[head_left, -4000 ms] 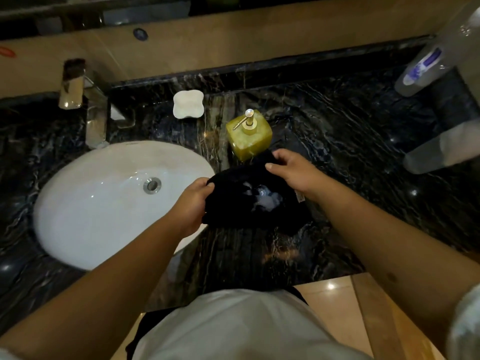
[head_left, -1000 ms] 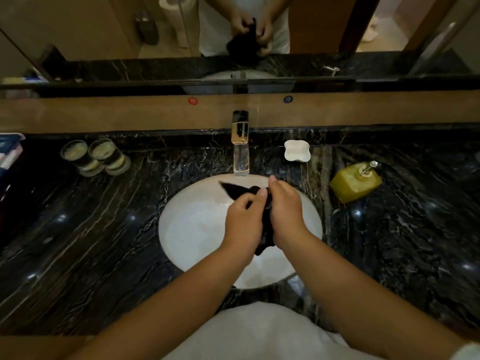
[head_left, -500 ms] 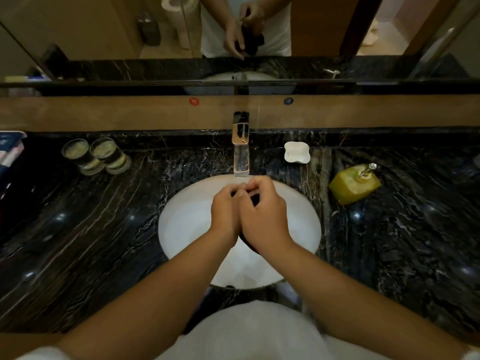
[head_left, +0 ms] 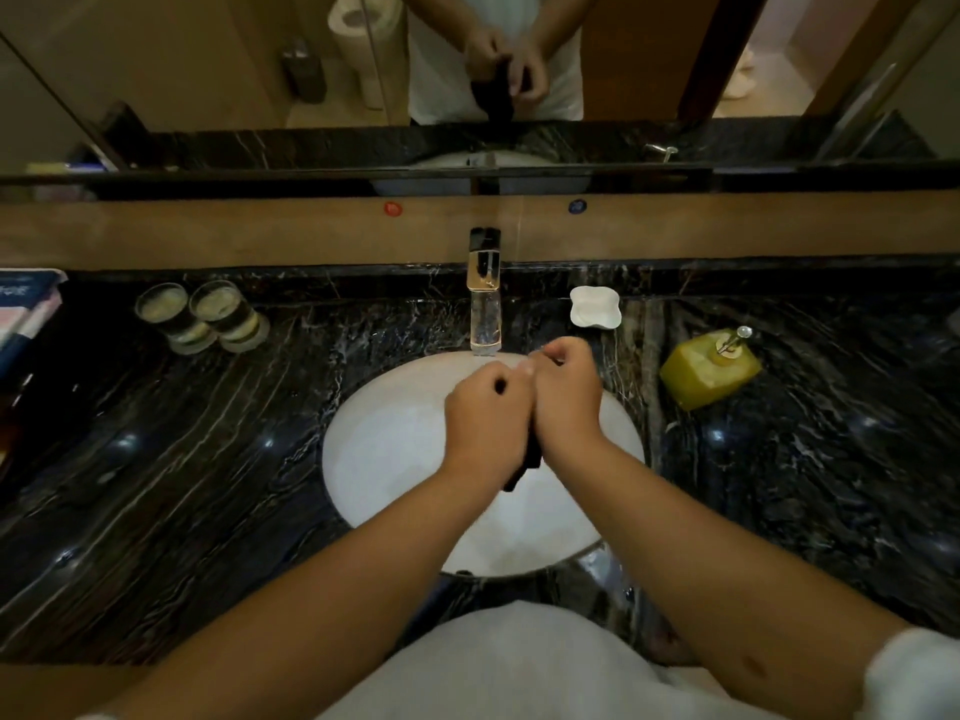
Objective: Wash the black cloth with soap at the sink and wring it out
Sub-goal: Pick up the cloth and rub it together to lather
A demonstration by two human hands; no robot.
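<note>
Head view looks down on both fists pressed side by side over the white basin (head_left: 395, 459), left hand (head_left: 485, 418) and right hand (head_left: 566, 402) each clenched around the black cloth (head_left: 527, 467), which shows only as a dark tail hanging below the knuckles. Behind them stands the chrome faucet (head_left: 484, 298). On the black marble counter (head_left: 171, 459) sit a white soap dish (head_left: 595, 307), a yellow soap dispenser (head_left: 709, 367) and two glasses (head_left: 202, 317).

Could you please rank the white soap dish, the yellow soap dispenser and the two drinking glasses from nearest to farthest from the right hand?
From the right hand:
1. White soap dish, just behind it.
2. Yellow soap dispenser, to its right.
3. Two drinking glasses, far left.
</note>
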